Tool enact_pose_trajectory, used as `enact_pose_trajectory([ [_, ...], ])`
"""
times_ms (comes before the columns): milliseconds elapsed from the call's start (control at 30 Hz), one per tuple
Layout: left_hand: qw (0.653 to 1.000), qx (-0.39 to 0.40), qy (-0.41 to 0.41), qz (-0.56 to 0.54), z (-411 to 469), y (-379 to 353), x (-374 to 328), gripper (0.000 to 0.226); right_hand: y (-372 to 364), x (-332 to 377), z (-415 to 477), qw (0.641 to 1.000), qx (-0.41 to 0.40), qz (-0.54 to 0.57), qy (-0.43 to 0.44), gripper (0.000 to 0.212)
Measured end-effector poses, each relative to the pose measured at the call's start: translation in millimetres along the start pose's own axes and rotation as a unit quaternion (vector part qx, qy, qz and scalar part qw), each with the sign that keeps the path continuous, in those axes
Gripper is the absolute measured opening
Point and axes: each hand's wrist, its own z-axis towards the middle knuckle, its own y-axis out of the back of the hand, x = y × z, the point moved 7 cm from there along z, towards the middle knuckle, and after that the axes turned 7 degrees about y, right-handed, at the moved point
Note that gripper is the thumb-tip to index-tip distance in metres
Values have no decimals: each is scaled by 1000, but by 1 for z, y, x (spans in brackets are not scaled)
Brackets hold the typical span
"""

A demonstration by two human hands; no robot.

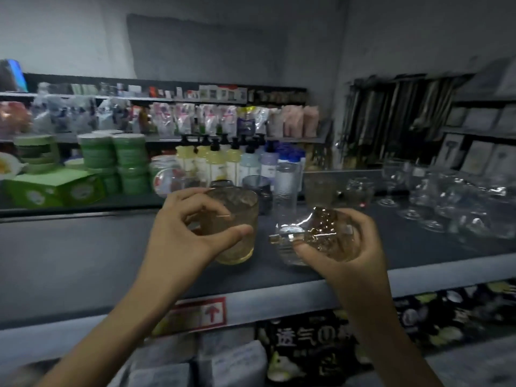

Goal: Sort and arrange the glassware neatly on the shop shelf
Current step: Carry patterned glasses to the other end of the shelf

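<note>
My left hand (184,233) curls round an upright amber tumbler (240,205) on, or perhaps just above, the grey shelf (83,247), while my right hand (360,247) cradles a tilted matching glass (321,230), best righted and set gently beside it, clear of the stemware (393,180).

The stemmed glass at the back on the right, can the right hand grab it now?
Probably not yet. The right hand grips a tilted amber glass, so it is busy. The stemmed glass stands beyond it across bare shelf, so the way looks free once that hand is empty.
</note>
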Motion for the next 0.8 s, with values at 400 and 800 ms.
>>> enact_pose_trajectory([
  [400, 998, 37, 48, -13, 9, -221, -35, 95, 194, -41, 44, 998, -43, -21, -32, 62],
  [800, 993, -71, 76, 53, 66, -290, -9, 94, 237, -68, 83, 999, -6, 26, -45, 61],
])
